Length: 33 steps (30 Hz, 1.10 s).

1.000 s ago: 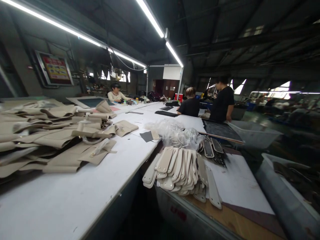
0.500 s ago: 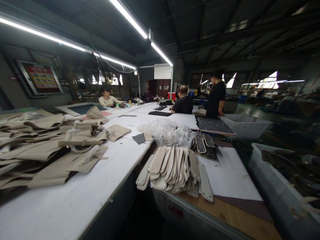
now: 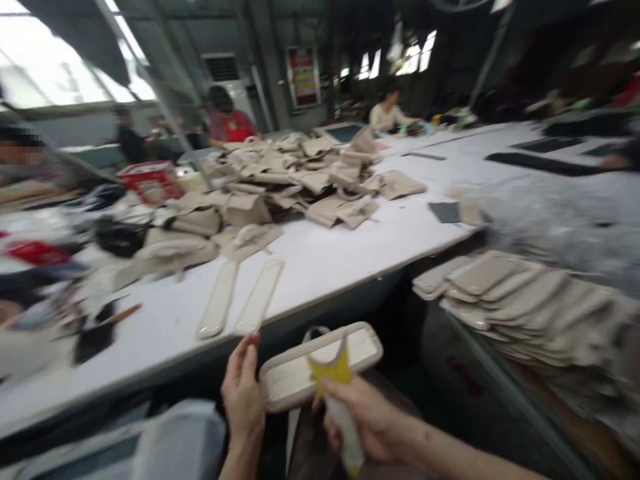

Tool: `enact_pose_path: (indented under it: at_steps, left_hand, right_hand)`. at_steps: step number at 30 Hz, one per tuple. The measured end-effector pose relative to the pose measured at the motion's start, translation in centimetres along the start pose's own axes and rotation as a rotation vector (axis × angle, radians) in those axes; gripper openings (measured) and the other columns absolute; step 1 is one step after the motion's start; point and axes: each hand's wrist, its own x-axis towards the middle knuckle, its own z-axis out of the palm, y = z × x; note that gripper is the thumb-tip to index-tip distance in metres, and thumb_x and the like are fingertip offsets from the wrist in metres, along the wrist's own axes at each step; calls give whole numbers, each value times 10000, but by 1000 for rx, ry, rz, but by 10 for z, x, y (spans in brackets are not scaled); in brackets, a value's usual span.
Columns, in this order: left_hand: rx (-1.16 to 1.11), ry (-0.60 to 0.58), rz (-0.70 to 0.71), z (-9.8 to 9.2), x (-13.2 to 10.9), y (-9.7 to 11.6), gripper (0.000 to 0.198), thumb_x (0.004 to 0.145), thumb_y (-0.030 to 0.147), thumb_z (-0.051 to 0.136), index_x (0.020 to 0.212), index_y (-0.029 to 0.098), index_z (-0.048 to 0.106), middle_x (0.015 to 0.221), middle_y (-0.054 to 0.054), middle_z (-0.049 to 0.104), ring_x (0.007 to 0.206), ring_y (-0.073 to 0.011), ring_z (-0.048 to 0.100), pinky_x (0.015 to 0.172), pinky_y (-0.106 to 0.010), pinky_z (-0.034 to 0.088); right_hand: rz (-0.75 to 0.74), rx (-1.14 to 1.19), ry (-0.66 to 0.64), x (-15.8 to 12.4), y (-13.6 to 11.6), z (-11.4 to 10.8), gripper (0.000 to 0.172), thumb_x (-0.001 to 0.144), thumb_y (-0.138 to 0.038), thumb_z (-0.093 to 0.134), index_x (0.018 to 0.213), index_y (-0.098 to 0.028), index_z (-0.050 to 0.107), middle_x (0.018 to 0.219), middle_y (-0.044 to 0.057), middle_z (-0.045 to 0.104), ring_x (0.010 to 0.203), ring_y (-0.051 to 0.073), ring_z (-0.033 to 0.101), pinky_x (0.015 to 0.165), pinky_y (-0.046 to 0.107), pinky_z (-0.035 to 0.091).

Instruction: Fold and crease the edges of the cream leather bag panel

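My left hand [image 3: 245,387] is raised at the table's front edge, its fingers stretched upward. Its fingertips are close to the lower end of a pale strip with rounded corners [image 3: 260,297]; contact is hard to tell. A similar strip [image 3: 219,300] lies to its left. In my right hand [image 3: 357,413] is a hand tool with a yellow forked head [image 3: 333,367] and a pale handle; blur hides its exact kind. Behind the tool, above my lap, is a beige oblong piece [image 3: 285,380] with a raised rim and white inside, its left end beside my left hand.
Beige bag pieces [image 3: 300,180] are heaped across the white table [image 3: 320,257]. On the right, a stack of beige strips [image 3: 505,293] lies on a bin, with clear plastic [image 3: 545,207] behind. Several people sit around the far side. A grey container [image 3: 175,437] is at lower left.
The view has swung left and down. Both my hands, the yellow tool and the oblong piece are now visible, as are two pale strips on the table. Much is smeared by motion.
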Motion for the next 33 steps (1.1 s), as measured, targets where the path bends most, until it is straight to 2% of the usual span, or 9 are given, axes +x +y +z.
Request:
enact_pose_path:
  at_steps: [1, 4, 8, 10, 12, 15, 20, 25, 33]
  left_hand:
    - [-65, -15, -15, -11, 8, -15, 260, 928, 302, 554, 1146, 197, 648, 1181, -61, 677, 1113, -197, 622, 1000, -376, 487]
    - [-498, -185, -219, -34, 13, -49, 326, 831, 238, 624, 1148, 173, 665, 1230, -89, 672, 1223, -232, 566, 1097, -364, 386]
    - [-681, -321, -335, -41, -10, -61, 432, 752, 217, 677, 1180, 166, 667, 1286, -103, 645, 1277, -286, 518, 1102, -385, 367]
    - [-730, -331, -342, -41, -18, -60, 450, 735, 186, 676, 1185, 177, 672, 1299, -92, 640, 1300, -281, 496, 1105, -364, 364]
    - [-762, -316, -363, -40, -20, -59, 465, 717, 162, 681, 1181, 184, 680, 1294, -86, 644, 1307, -278, 489, 1103, -351, 370]
    - [-795, -292, -397, -38, -19, -59, 483, 697, 139, 687, 1178, 188, 686, 1295, -85, 645, 1314, -278, 484, 1088, -338, 394]
    - [-821, -253, -446, -36, -21, -55, 488, 691, 122, 669, 1175, 179, 690, 1259, -87, 667, 1280, -271, 522, 1033, -299, 444]
    - [-823, -225, -459, -33, -24, -50, 500, 678, 120, 663, 1172, 187, 693, 1241, -74, 679, 1250, -258, 549, 984, -277, 473]
    - [-728, -170, -437, -33, -20, -51, 558, 652, 116, 617, 1205, 175, 672, 1210, -85, 693, 1193, -265, 589, 987, -310, 469]
  right_hand:
    - [14, -15, 2, 12, -1, 3, 407, 868, -545, 631, 934, -143, 615, 656, -21, 569, 532, 93, 523, 511, 217, 465]
    - [-45, -154, 143, 46, -32, -13, 463, 773, -599, 693, 870, -155, 608, 562, -28, 509, 485, 88, 462, 471, 203, 395]
    - [-230, -729, 326, 96, -90, -56, 452, 851, -604, 543, 987, -176, 589, 623, -6, 518, 515, 132, 476, 476, 254, 391]
    - [-384, -1170, 430, 123, -107, -74, 458, 890, -575, 451, 1092, -184, 575, 783, 46, 600, 649, 180, 565, 603, 309, 471]
    - [-438, -1386, 488, 150, -115, -86, 499, 855, -551, 504, 1176, -173, 560, 1032, 116, 617, 884, 258, 605, 810, 393, 481]
    - [-427, -1495, 506, 179, -119, -96, 629, 773, -571, 611, 1243, -158, 541, 1209, 181, 543, 1069, 364, 548, 932, 493, 416]
    - [-533, -1870, 523, 206, -118, -101, 748, 800, -689, 539, 1310, -144, 489, 1211, 201, 542, 1091, 369, 515, 893, 465, 424]
    - [-687, -2053, 621, 217, -109, -103, 667, 853, -685, 467, 1273, -169, 509, 1230, 167, 570, 1074, 355, 496, 849, 473, 382]
    - [-946, -1987, 572, 206, -94, -96, 548, 926, -524, 488, 1329, -154, 471, 1346, 155, 533, 1201, 332, 455, 930, 477, 327]
